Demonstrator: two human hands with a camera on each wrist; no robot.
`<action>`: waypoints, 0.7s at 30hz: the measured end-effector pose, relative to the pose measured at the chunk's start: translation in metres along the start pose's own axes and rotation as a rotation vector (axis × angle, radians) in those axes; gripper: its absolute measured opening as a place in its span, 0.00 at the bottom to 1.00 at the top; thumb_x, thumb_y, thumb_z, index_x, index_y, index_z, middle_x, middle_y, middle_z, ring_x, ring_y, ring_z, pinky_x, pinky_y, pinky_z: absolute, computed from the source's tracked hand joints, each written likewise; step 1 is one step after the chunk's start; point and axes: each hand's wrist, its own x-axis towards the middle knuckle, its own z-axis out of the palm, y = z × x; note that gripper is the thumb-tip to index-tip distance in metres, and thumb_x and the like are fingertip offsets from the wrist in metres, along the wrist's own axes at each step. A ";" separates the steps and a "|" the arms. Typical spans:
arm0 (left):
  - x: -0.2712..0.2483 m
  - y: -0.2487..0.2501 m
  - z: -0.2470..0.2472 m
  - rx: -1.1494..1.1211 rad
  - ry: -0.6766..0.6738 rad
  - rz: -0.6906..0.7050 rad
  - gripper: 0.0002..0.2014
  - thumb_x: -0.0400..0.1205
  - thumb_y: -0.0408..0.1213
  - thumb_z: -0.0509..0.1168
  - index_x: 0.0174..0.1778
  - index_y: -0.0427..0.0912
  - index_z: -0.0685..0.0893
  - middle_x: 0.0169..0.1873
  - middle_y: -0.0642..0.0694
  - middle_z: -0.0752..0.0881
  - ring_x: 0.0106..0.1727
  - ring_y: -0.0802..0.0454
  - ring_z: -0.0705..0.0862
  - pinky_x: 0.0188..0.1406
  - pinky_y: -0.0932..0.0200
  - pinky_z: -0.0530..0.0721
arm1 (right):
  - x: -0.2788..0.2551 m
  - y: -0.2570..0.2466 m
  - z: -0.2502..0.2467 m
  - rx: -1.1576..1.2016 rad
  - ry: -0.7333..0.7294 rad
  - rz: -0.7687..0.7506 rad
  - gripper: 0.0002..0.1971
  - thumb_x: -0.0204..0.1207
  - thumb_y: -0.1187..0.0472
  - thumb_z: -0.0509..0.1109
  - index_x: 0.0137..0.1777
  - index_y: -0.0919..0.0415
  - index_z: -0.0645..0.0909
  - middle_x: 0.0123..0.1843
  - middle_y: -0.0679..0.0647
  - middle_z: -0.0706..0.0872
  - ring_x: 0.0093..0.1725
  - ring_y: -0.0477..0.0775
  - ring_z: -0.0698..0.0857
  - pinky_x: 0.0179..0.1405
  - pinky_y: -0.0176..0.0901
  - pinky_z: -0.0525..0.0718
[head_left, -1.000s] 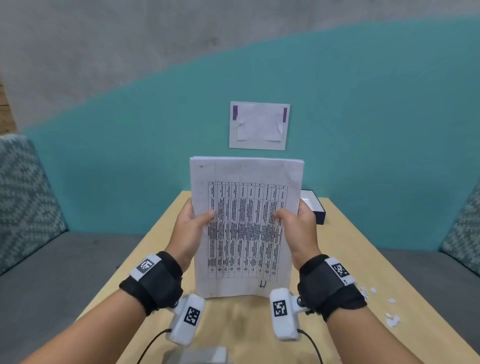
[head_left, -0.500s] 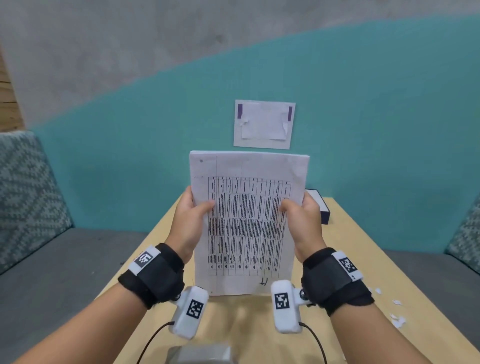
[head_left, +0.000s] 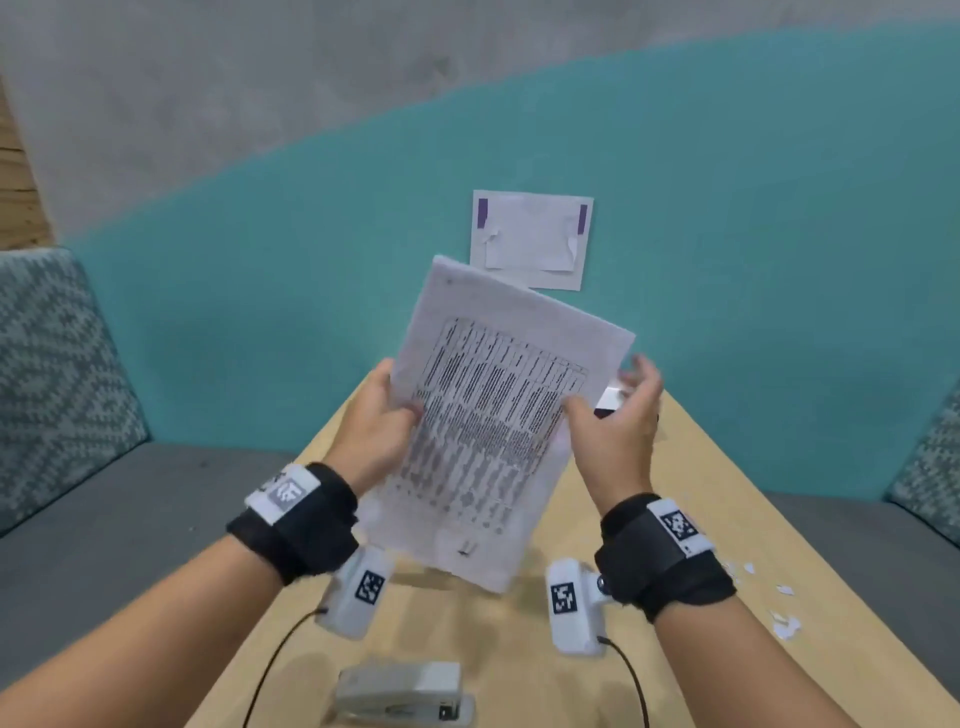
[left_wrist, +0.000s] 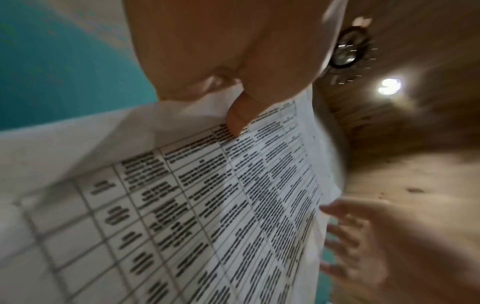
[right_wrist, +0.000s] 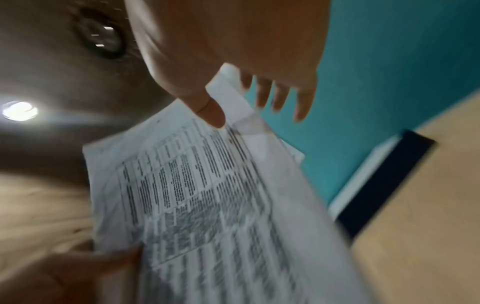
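No words can be read. The sheet of paper (head_left: 498, 431) carries a printed table — its dense black print too blurred to make out — and the small handwritten mark near its bottom edge is equally unclear.

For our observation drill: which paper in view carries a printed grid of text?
The printed sheets gripped by the left hand. The sheet taped to the wall looks blank; the scraps on the wooden table are plain white.
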 end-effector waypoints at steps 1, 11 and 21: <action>0.005 0.011 -0.006 0.141 0.004 0.088 0.11 0.81 0.24 0.61 0.55 0.42 0.78 0.44 0.43 0.88 0.44 0.41 0.87 0.42 0.47 0.85 | 0.002 -0.009 -0.001 -0.119 0.104 -0.177 0.40 0.68 0.63 0.76 0.81 0.57 0.64 0.76 0.57 0.74 0.77 0.59 0.71 0.76 0.54 0.71; 0.026 0.046 -0.027 0.739 0.080 0.447 0.09 0.79 0.34 0.67 0.54 0.48 0.81 0.49 0.46 0.84 0.58 0.38 0.77 0.53 0.52 0.66 | 0.019 -0.028 0.008 -0.063 -0.413 -0.094 0.08 0.66 0.66 0.74 0.42 0.72 0.84 0.38 0.62 0.89 0.38 0.54 0.83 0.38 0.48 0.81; 0.012 -0.053 -0.077 -0.316 -0.016 -0.427 0.30 0.66 0.27 0.78 0.68 0.37 0.85 0.63 0.39 0.90 0.64 0.37 0.89 0.72 0.34 0.78 | 0.006 0.038 -0.001 0.130 -0.331 0.220 0.11 0.72 0.75 0.74 0.52 0.64 0.89 0.50 0.55 0.94 0.50 0.55 0.93 0.53 0.51 0.91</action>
